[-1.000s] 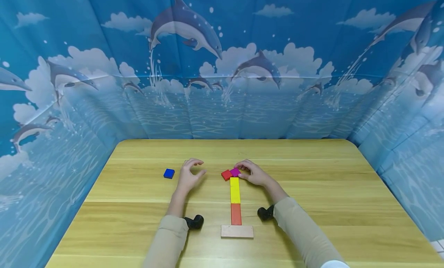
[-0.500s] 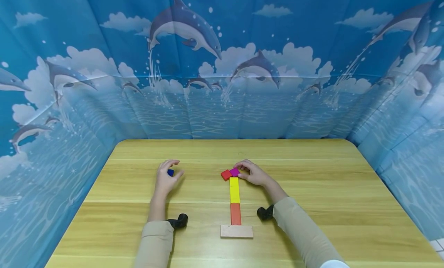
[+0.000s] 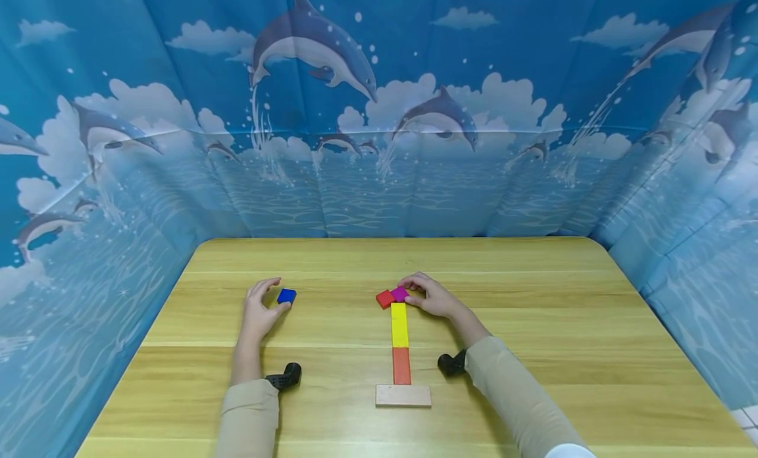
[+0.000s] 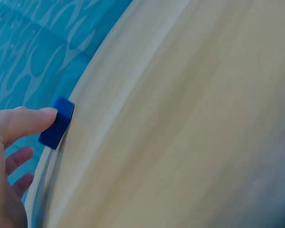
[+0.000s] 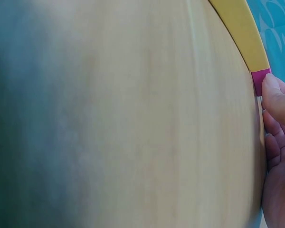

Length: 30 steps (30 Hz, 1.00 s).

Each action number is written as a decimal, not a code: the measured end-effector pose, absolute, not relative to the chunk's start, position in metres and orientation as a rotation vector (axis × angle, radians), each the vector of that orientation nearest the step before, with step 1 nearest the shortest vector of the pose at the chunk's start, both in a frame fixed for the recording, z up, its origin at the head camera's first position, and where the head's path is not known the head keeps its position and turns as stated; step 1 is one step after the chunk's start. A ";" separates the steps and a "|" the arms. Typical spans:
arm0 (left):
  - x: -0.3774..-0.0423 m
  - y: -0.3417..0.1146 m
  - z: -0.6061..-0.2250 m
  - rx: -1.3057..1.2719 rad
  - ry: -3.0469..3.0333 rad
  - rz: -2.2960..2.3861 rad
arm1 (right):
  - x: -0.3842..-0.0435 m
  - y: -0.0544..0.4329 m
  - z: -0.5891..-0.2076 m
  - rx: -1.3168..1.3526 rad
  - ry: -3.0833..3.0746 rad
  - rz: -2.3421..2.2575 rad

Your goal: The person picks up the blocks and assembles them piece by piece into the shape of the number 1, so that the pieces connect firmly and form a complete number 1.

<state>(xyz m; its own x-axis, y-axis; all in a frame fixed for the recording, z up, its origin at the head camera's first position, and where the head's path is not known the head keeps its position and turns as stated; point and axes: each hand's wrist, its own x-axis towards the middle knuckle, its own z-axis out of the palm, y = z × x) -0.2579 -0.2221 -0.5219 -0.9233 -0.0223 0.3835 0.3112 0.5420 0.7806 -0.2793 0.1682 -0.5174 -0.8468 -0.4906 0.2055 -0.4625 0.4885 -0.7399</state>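
On the left of the table, a blue block lies between the spread thumb and fingers of my left hand. The thumb tip is right at the block's near edge; in the left wrist view it overlaps the blue block. My right hand pinches a small purple block between thumb and fingers. That block abuts a tilted red block on its left. Just below it begins a yellow strip-shaped block, seen also in the right wrist view beside the purple block.
Below the yellow strip, an orange-red block continues the column down to a plain wooden block laid crosswise. Black wrist-worn devices jut from both sleeves. A dolphin-print curtain hangs around the wood-grain table.
My left hand has moved left, passing over the blue block to its left side, with the block now between thumb and fingers. My right hand stays at the purple block.
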 end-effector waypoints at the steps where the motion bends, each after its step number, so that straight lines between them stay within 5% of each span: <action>1: -0.258 -0.224 -0.522 -0.236 -2.453 -1.347 | -0.279 0.168 -0.517 -0.846 2.678 -1.318; 30: -0.258 -0.231 -0.521 -0.188 -2.664 -1.346 | -0.279 0.169 -0.514 -0.850 2.663 -1.324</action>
<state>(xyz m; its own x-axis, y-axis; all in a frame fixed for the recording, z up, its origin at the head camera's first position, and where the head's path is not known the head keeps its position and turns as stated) -0.2578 -0.2314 -0.5214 -0.9809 0.0437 0.1897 0.1786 0.5893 0.7879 -0.2789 0.1686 -0.5136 -0.8478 -0.4937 0.1934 -0.4522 0.4827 -0.7500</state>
